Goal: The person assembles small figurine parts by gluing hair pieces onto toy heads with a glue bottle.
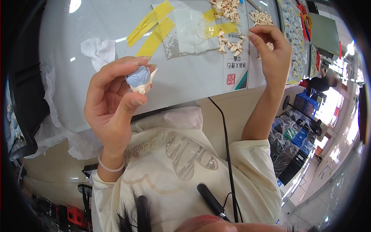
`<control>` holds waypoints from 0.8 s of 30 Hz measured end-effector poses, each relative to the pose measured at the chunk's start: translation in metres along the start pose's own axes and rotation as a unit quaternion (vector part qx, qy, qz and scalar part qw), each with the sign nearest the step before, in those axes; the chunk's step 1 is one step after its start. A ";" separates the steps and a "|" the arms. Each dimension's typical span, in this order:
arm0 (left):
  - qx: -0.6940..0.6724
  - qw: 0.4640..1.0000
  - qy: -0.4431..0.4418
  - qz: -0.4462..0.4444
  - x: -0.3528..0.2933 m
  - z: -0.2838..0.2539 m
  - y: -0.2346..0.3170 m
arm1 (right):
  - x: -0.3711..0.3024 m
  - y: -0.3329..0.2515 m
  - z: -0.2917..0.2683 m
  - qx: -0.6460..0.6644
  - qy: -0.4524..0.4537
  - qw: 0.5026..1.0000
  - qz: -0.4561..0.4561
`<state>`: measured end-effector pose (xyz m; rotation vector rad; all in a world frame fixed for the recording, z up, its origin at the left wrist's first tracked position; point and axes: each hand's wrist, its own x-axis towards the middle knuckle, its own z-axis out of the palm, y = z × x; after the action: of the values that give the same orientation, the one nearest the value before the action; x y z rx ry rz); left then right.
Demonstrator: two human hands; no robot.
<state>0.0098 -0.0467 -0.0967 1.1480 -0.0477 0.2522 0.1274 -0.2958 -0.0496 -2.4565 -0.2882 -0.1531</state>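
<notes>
My left hand (110, 100) pinches a small figurine head (138, 77) between thumb and fingers, raised over the near part of the table. The head has light-blue hair and a pale, pointed ear-like piece sticking out at its right side. Over to the right, my right hand (276, 54) is above the table beside small cream-coloured pointed pieces (234, 46). Its thumb and index fingertips come together; whatever is between them is too small to make out. More such pieces lie in a heap (228, 11) and in a second pile (261, 17) beyond that hand.
Yellow tape strips (148, 27), a folded white sheet (183, 34) with a clear round dish (203, 29), and a crumpled white cloth (99, 52) lie on the grey table (174, 83). Blue-haired heads (292, 46) fill the right side. A black tray (29, 89) is left; a cable (225, 127) hangs in front.
</notes>
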 end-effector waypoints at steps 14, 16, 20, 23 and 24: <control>0.005 0.999 0.001 -0.040 0.006 0.001 0.000 | 0.015 0.002 0.004 -0.060 -0.054 0.996 -0.041; 0.037 0.998 0.017 -0.056 0.007 0.005 0.003 | 0.015 0.004 0.004 0.002 -0.020 0.999 -0.030; 0.065 0.995 0.029 -0.072 0.006 0.003 0.003 | 0.013 -0.004 0.001 0.162 0.008 0.986 -0.034; 0.046 0.995 0.029 -0.079 0.008 0.004 0.004 | 0.012 -0.009 -0.005 0.168 -0.018 0.982 -0.088; 0.043 0.995 0.027 -0.080 0.009 0.004 0.004 | 0.011 -0.011 -0.008 0.171 -0.038 0.979 -0.107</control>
<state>0.0182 -0.0475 -0.0902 1.2236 0.1042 0.1445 0.1352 -0.2903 -0.0346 -2.0900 -0.5659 -0.0920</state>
